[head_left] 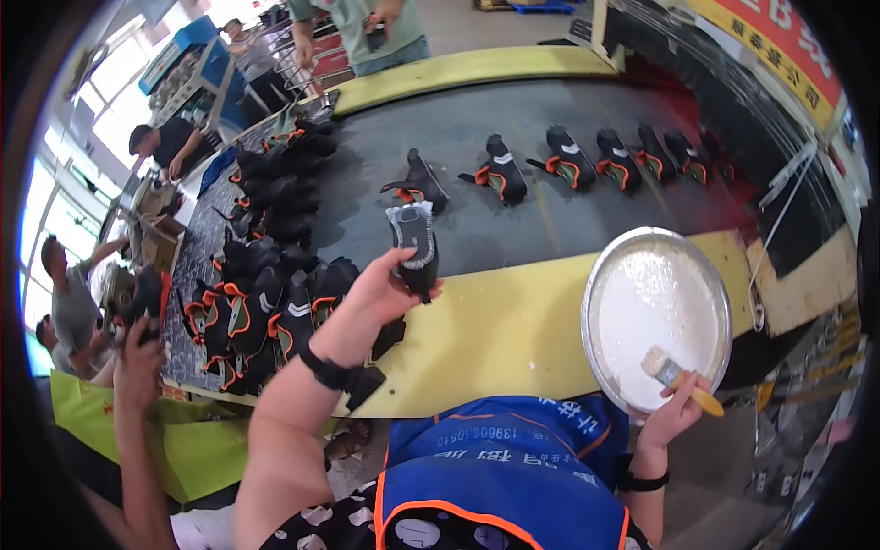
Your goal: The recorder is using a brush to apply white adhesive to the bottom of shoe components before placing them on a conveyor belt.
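My left hand (378,291) is closed around a black shoe upper (417,240), held up over the yellow ledge with its underside showing. A pale, frayed edge runs around the toe of that underside. In my right hand (676,414) is a paintbrush (666,369) with a yellow handle. Its bristles hang over a round metal basin (590,321) and look coated with the white liquid (655,289) inside. Whether the bristles touch the liquid, I cannot tell.
A row of black-and-orange shoe uppers (500,174) lies along the dark conveyor belt (513,234). More uppers (266,302) are heaped at the left. A yellow ledge (495,353) borders the belt. A co-worker's hand (137,362) is close on my left; another person (367,27) stands across the belt.
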### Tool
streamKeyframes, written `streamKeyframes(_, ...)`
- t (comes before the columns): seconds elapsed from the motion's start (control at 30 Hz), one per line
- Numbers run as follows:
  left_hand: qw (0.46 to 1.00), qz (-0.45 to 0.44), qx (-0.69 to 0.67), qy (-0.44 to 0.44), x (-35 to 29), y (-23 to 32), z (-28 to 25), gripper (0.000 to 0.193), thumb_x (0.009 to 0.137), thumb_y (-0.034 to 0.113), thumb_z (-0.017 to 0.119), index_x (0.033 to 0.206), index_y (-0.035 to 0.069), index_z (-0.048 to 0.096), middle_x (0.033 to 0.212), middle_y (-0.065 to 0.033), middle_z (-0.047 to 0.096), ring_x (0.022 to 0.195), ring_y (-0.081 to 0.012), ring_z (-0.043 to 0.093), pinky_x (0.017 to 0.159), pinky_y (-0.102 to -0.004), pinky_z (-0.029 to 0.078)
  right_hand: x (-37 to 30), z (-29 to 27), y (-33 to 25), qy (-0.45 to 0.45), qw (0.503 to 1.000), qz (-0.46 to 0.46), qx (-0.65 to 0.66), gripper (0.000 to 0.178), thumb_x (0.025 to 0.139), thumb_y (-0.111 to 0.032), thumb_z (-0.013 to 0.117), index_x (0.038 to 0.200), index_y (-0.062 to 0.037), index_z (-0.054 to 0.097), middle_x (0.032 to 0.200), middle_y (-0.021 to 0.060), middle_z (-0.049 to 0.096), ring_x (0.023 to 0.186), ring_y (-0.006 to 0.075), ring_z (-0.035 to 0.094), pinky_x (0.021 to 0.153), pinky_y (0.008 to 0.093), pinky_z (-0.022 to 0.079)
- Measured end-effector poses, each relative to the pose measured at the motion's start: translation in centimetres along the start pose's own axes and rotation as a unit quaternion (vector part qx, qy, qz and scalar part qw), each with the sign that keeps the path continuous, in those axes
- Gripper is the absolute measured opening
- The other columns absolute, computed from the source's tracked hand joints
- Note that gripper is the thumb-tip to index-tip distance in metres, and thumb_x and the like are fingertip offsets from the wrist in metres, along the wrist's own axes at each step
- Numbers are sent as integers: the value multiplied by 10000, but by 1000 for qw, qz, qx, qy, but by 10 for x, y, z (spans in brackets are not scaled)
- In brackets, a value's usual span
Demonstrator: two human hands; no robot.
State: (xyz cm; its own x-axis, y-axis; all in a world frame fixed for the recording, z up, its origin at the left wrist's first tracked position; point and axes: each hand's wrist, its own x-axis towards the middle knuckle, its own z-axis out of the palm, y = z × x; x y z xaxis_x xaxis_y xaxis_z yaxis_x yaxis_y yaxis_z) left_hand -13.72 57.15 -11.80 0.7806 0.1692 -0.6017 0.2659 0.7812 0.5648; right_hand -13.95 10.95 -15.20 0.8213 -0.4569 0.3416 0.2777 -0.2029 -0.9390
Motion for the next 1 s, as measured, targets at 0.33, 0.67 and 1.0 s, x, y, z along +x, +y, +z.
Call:
streamKeyframes(0.33,930,251,28,268,185,112,-119,680,835,147,726,1453,284,477,1255,-196,587,1098,-474,597,1015,-600,439,1,-1,4,-21,999,-28,-33,136,1041,-132,498,936,-48,516,815,6,489,636,63,420,582,210,351)
streamKeyframes(0.67,643,8,668,375,160,77,-67,764,907,241,590,1552,449,239,1664,-129,107,1479,-460,223,1155,-646,205,0,3,2,4,997,-26,-69,201,1050,-162,496,886,-45,499,771,0,456,623,64,403,584,217,339)
streamKeyframes(1.0,467,34,883,24,69,44,3,729,869,625,561,1441,174,519,1397,-85,591,1269,-289,574,1012,-446,473,0,-1,3,-7,998,-18,-54,211,1046,-219,516,964,-26,526,814,11,477,654,71,412,590,223,341)
